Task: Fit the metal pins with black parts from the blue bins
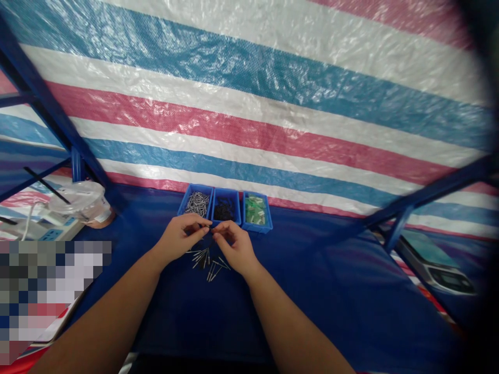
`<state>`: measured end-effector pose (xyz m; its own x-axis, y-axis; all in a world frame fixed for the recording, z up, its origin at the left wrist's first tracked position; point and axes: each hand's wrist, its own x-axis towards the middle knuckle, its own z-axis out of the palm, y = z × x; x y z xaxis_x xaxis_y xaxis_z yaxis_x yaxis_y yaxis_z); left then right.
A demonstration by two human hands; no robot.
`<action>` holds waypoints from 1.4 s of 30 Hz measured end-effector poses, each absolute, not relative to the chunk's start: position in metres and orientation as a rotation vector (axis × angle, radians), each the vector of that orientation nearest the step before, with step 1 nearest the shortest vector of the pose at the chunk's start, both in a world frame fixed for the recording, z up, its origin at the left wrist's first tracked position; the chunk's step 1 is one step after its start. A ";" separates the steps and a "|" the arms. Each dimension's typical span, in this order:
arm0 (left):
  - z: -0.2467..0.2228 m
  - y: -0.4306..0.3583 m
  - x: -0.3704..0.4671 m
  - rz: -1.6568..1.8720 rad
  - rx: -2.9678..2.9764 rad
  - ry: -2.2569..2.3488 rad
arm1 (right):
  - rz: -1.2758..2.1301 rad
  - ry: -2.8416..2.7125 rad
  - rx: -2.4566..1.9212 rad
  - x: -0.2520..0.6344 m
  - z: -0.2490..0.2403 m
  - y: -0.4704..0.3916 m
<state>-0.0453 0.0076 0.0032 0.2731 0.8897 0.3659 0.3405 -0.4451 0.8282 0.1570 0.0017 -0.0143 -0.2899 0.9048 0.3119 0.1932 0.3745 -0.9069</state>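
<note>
My left hand (182, 236) and my right hand (235, 244) meet at the fingertips, both pinched closed. Whatever sits between them is tiny and dark, too small to name. Just below, several thin silver pins (200, 257) lie loose in a fan on the blue tabletop, with a few more slender pins (214, 271) nearer to me. Beyond the hands stand three small blue bins: one with silver metal pins (197, 202), a middle one with small black parts (223, 209), and a right one with green and clear pieces (255, 210).
The blue table (312, 280) runs to a striped plastic sheet (249, 114) behind the bins. Blue metal posts (76, 163) rise at both sides. At left are a clear plastic tub (88, 200) and a power strip (62, 231); at right, a scale (444, 270).
</note>
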 end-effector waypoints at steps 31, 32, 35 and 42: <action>-0.014 0.008 -0.034 0.613 2.372 1.134 | 0.559 -1.759 -1.383 0.170 -0.005 0.013; -0.015 0.009 -0.034 0.613 2.377 1.151 | 0.536 -1.798 -1.415 0.172 -0.005 0.012; -0.018 0.010 -0.034 0.600 2.393 1.199 | 0.487 -1.935 -1.553 0.177 -0.002 0.009; -0.015 0.009 -0.033 0.510 2.404 1.251 | 0.423 -2.151 -1.915 0.177 -0.004 0.008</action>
